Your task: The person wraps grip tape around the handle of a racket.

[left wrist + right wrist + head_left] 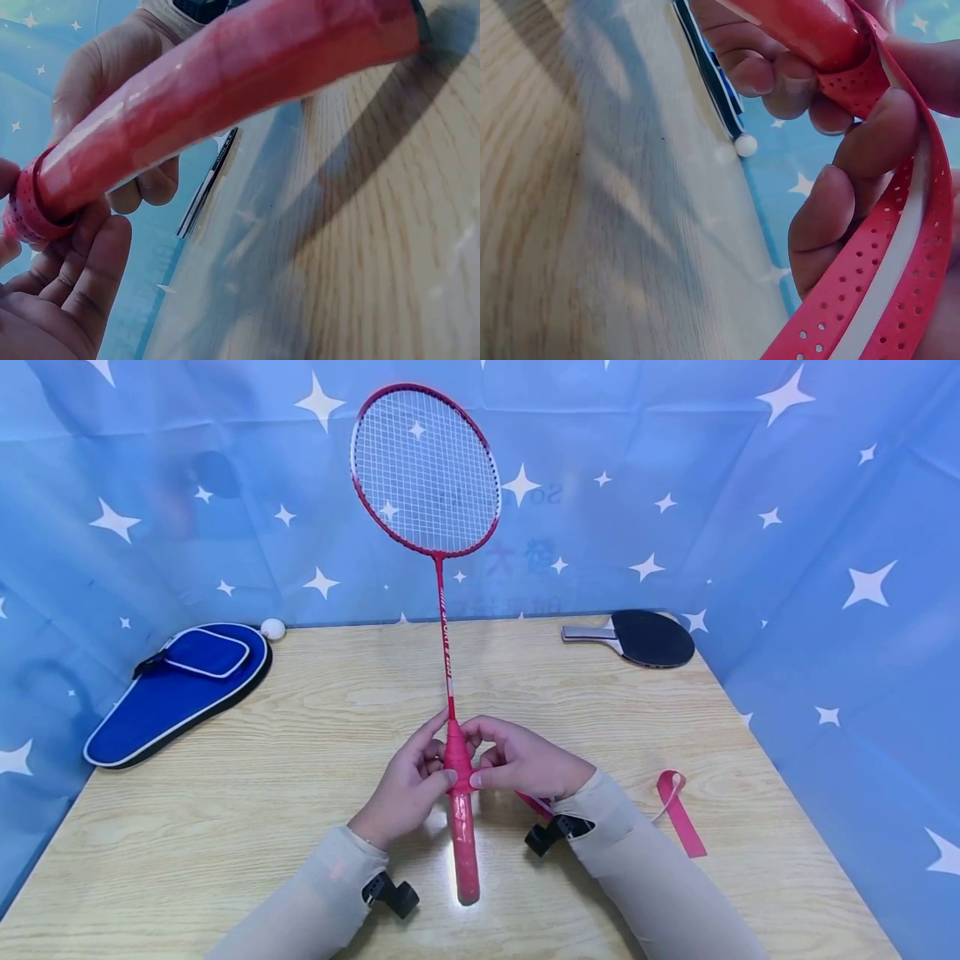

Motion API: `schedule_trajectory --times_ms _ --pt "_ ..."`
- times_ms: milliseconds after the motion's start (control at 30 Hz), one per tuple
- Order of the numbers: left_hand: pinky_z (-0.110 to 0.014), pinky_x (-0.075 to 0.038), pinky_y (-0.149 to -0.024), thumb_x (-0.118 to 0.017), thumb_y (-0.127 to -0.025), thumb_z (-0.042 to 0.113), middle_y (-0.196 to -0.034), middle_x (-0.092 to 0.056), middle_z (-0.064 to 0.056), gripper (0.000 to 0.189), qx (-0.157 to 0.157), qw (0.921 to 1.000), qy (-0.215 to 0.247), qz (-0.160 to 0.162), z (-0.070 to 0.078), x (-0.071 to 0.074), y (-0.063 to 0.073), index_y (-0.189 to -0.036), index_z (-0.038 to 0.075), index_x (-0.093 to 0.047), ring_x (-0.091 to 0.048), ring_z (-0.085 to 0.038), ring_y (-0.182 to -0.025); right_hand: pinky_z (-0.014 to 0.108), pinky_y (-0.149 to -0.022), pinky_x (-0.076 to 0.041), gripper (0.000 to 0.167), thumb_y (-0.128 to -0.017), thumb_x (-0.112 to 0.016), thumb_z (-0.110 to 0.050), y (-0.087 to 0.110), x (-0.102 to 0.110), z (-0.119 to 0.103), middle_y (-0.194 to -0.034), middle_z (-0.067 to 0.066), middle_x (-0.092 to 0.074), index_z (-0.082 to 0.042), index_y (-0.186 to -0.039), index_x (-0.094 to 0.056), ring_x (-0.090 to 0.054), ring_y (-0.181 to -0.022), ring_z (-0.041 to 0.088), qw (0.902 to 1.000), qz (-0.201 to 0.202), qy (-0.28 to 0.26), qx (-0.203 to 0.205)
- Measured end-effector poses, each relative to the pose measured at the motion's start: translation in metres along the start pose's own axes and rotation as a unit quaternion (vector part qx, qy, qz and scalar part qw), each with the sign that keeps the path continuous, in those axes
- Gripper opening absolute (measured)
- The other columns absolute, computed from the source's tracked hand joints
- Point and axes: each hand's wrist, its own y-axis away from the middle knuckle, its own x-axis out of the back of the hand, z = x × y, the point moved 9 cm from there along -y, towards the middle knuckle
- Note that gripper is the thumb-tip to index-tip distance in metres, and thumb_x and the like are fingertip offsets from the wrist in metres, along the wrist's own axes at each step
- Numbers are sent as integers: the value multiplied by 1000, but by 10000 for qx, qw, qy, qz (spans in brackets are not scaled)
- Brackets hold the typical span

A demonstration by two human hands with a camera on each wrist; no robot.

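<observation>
A red badminton racket (445, 643) stands tilted over the table, head up, its handle (466, 860) toward me. My left hand (405, 785) holds it near the top of the handle, thumb in front and fingers behind. A perforated pink-red grip tape (859, 262) with a white centre stripe loops around the handle. My right hand (532, 760) pinches this tape against the handle's right side. The tape's loose length hangs below the right hand, mostly hidden by the wrist in the head view. The handle's lower part has a shiny, smooth red surface.
A blue paddle case (150, 710) lies at the left, with a white ball (273, 628) beside it. A black table tennis paddle (652, 639) rests at the back right. Nearer, right of my forearm, lies a pink strip (686, 827) with a white cord. Blue star-patterned cloth surrounds the table.
</observation>
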Motion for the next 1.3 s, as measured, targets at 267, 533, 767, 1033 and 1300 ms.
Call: schedule_trajectory --times_ms 267,533,767,1033,1300 --pt "-25 -63 -77 -52 -90 -11 -109 -56 -18 82 96 9996 274 21 -1 -1 0 -167 9 -29 -68 -17 -85 20 -61 -44 54 -93 -72 5 0 2 -2 -81 8 -55 -6 -141 -52 -50 -70 16 9997 45 237 -17" --pt "-27 -63 -78 -50 -90 -13 -112 -57 -21 82 2 9991 410 46 -2 0 0 -166 11 -30 -70 -19 -90 23 -59 -44 57 -92 -71 2 0 1 2 -79 7 -56 -6 -144 -50 -50 -67 15 9997 -24 -17 -225" --pt "-29 -64 -82 -55 -92 -10 -118 -53 -20 83 87 9984 541 -98 -3 -2 0 -168 12 -26 -72 -18 -95 22 -61 -47 54 -92 -72 2 -1 1 3 -85 9 -56 -7 -141 -54 -51 -69 16 9997 95 -167 -172" --pt "-29 -64 -82 -62 -93 -7 -117 -50 -17 84 225 9988 431 -110 -8 0 -1 -167 13 -28 -72 -19 -95 22 -61 -49 52 -92 -73 6 -3 -3 4 -116 16 -60 -3 -139 -53 -60 -66 23 9987 35 -500 -53" --pt "-28 -64 -78 -53 -91 -10 -116 -51 -19 81 297 9989 337 94 -8 4 -1 -166 12 -32 -74 -19 -87 26 -57 -49 50 -93 -74 2 -5 -2 8 -119 19 -63 -7 -137 -54 -59 -62 29 9992 118 -345 -174"
